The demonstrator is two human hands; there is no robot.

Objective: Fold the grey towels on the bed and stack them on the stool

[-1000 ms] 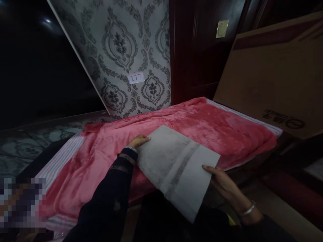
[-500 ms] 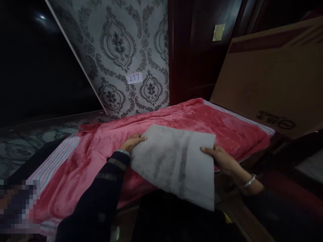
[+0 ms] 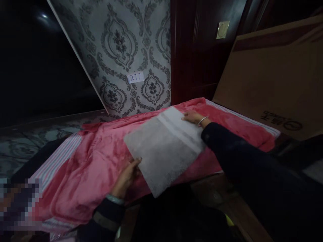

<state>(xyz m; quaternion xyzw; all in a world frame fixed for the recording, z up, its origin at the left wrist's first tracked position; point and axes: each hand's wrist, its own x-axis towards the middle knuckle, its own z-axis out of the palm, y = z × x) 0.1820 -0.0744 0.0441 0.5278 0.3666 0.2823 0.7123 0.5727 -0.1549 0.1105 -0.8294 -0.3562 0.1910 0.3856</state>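
Observation:
A flat grey cloth [image 3: 166,151] with paler bands near its upper right end is held up over a pink plush blanket [image 3: 96,168]. My left hand [image 3: 127,176] pinches its lower left edge, the thumb on top. At the cloth's upper right edge, my right hand [image 3: 193,117] is closed on it, with a silver bangle at the wrist. The cloth hangs tilted between both hands, and the fingers under it are hidden.
The blanket lies on a striped sheet [image 3: 59,156]. Behind stands a patterned wall with a paper label [image 3: 135,77] reading 277. A large cardboard box [image 3: 272,77] leans at the right, and a dark screen [image 3: 45,60] is at the left.
The cloth has turned, its banded end now at the upper right. My right hand has moved up and left; my left hand has moved down. Both still hold it.

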